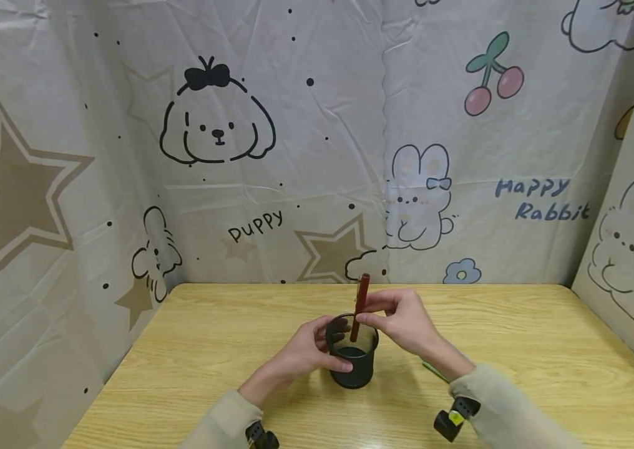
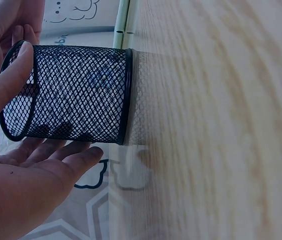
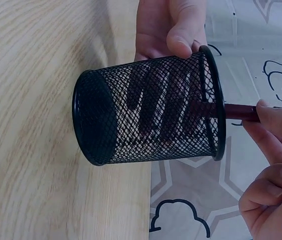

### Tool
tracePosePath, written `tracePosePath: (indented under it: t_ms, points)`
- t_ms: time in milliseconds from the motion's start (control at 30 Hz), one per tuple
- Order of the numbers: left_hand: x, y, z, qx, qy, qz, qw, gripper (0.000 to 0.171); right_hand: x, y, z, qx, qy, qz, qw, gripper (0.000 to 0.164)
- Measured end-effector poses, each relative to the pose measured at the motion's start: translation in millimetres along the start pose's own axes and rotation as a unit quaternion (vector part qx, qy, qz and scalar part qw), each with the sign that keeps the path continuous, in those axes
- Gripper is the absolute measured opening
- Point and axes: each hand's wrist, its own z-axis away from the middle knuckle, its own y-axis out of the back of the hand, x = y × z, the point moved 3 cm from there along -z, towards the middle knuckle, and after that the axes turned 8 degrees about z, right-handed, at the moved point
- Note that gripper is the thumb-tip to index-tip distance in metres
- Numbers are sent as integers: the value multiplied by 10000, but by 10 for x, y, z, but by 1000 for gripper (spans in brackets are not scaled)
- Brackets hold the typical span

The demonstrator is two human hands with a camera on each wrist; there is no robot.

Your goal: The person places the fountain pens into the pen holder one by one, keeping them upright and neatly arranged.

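A black mesh pen holder (image 1: pixel 353 368) stands upright on the wooden table, its round mouth facing up. My left hand (image 1: pixel 307 350) holds it from the left, thumb on the near side near the rim and fingers round the far side. In the right wrist view those fingers show through the mesh (image 3: pixel 156 110). Between thumb and fingertips, my right hand (image 1: pixel 401 318) pinches a dark red pen (image 1: pixel 363 293) with a clip. The pen is nearly upright, and its lower end reaches down inside the holder, above the bottom.
A thin green stick-like thing (image 1: pixel 435 370) lies on the table (image 1: pixel 227 330), partly covered by my right forearm; two light green lengths (image 2: pixel 123 20) show beyond the holder in the left wrist view. Patterned cloth (image 1: pixel 317 156) hangs behind and along both sides.
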Motion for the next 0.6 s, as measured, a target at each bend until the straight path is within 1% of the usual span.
tracePosePath:
  t_ms: [367,600]
  points:
    - [-14,0,3,50,80,67,9999,68,8,-121,-43,-146,95,96,9998,18]
    - [-9,-3,9,-38,53,173,9998,67,31,-168,-55,-277,223,214,9991,17]
